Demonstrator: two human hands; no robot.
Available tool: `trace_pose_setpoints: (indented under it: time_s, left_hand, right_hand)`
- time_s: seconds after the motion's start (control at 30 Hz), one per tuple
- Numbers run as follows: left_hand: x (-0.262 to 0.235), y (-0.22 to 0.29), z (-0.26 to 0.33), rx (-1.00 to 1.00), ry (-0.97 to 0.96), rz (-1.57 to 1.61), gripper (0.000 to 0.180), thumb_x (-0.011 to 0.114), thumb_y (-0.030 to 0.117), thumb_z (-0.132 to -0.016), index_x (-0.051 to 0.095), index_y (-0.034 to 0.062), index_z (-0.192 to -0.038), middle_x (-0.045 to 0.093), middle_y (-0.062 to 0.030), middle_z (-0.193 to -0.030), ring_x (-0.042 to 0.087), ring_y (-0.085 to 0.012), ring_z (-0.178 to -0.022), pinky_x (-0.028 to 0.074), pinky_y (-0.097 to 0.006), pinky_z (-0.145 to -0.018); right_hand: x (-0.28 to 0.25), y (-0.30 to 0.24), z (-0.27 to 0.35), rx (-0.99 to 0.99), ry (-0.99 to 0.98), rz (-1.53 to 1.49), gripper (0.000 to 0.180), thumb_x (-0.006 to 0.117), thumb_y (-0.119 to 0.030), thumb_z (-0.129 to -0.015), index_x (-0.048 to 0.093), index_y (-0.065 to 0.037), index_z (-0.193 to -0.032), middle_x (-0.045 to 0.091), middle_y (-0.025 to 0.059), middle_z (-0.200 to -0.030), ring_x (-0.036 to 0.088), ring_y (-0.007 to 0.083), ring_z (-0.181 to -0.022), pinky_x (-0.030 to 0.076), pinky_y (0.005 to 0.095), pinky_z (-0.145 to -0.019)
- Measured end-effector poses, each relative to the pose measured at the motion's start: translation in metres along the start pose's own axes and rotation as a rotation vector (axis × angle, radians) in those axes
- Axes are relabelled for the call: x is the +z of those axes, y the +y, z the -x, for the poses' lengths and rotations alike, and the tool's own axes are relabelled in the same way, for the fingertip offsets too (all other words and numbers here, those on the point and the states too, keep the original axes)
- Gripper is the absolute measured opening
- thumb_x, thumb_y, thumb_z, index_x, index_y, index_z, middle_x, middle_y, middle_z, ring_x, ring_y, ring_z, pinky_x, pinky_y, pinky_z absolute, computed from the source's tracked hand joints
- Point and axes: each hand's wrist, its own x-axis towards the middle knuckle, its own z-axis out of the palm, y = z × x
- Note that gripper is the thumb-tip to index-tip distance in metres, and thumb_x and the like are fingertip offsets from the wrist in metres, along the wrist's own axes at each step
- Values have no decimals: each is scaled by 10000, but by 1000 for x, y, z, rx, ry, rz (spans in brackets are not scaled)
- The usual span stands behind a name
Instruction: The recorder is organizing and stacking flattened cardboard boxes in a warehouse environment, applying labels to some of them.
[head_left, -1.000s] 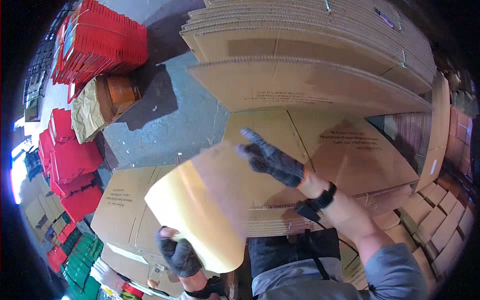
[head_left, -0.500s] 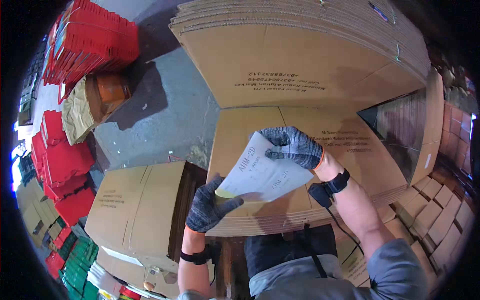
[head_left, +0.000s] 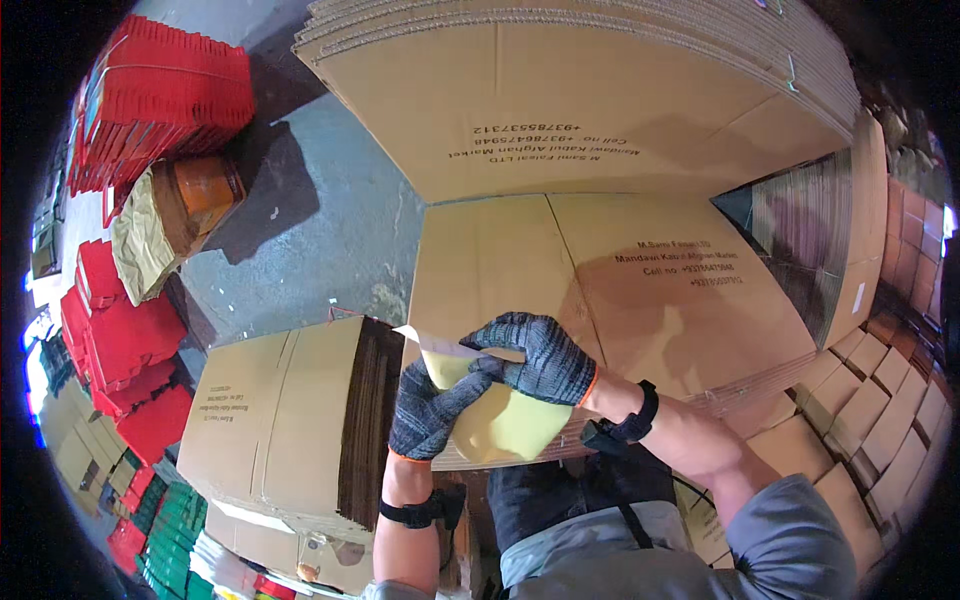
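My left hand (head_left: 428, 410) and my right hand (head_left: 540, 362), both in dark grey knitted gloves with orange cuffs, meet over the near edge of a flat cardboard stack (head_left: 500, 260). Between them is a paper label sheet (head_left: 508, 430), its yellow face turned up below the hands. A white part of it curls out above the fingers. Both hands are closed, with thumbs and fingertips pinching the sheet at its upper edge. The gloves hide exactly where the fingertips grip.
Behind the flat stack stands another bundle of folded cartons (head_left: 560, 110). A carton bundle (head_left: 270, 410) sits at left. Red stacks (head_left: 165, 100) and a brown paper-wrapped box (head_left: 185, 210) lie on the far-left floor. Several small brown boxes (head_left: 850, 410) fill the right.
The sheet went from printed white side up to showing its yellow face, bent between the hands. My right hand moved left and nearer, close beside my left.
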Motion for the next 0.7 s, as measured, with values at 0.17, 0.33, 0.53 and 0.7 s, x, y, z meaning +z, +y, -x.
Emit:
trace_pose_setpoints:
  time_s: [0.17, 0.33, 0.53, 0.7]
  left_hand:
    - [-5, -6, -1, -12, 83, 80, 271, 759, 69, -893, 704, 24, -1154, 735, -54, -1061, 667, -114, -968, 544, -296, -853]
    - [-21, -17, -1, 394, 660, -714, 221, 689, 58, -916, 629, 45, -1129, 648, -110, -1073, 626, -218, -953, 533, -370, -832]
    - [23, 13, 4, 396, 241, -1017, 272, 664, 61, -907, 698, 124, -1169, 634, -152, -1234, 661, -303, -1046, 555, -360, -835]
    - [31, -17, -22, -48, 209, 468, 392, 576, 342, -1049, 618, 35, -1290, 656, -77, -1232, 629, -157, -1062, 519, -329, -910]
  right_hand:
    - [-17, -10, -5, 265, 34, -196, 185, 737, -147, -913, 751, -1, -1024, 763, 116, -933, 696, 155, -847, 546, 307, -800]
    - [-90, 38, -15, 241, 738, -402, 144, 710, -124, -952, 749, 9, -991, 712, -22, -864, 584, 61, -770, 507, 256, -747]
    - [-58, -1, -20, -176, 742, 168, 78, 710, -57, -882, 750, -70, -948, 711, 53, -922, 653, 188, -835, 516, 331, -777]
    - [-13, -11, -12, -522, 350, 521, 238, 807, -200, -729, 762, -134, -953, 710, 27, -1053, 652, 267, -964, 500, 454, -867]
